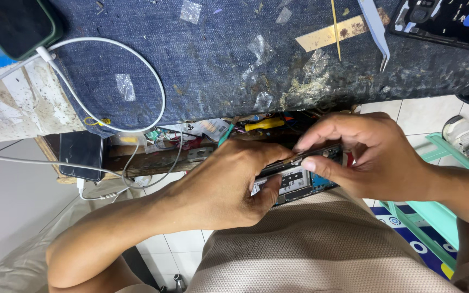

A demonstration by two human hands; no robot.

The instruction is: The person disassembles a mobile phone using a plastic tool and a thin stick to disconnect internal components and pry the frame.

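Opened phone (pixel 297 180) seemingly between both hands

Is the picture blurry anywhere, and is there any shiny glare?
In the head view, both the left hand and the right hand look sharp, and so does the opened phone they hold; bits of clear tape on the blue denim cloth catch pale glare; the shelf under the bench sits in shadow.

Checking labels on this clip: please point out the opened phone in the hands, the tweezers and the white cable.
opened phone (pixel 294 182), head view, on its exposed inner boards.
tweezers (pixel 376 30), head view, mid-shaft on the cloth.
white cable (pixel 156 81), head view, on its loop's right bend.
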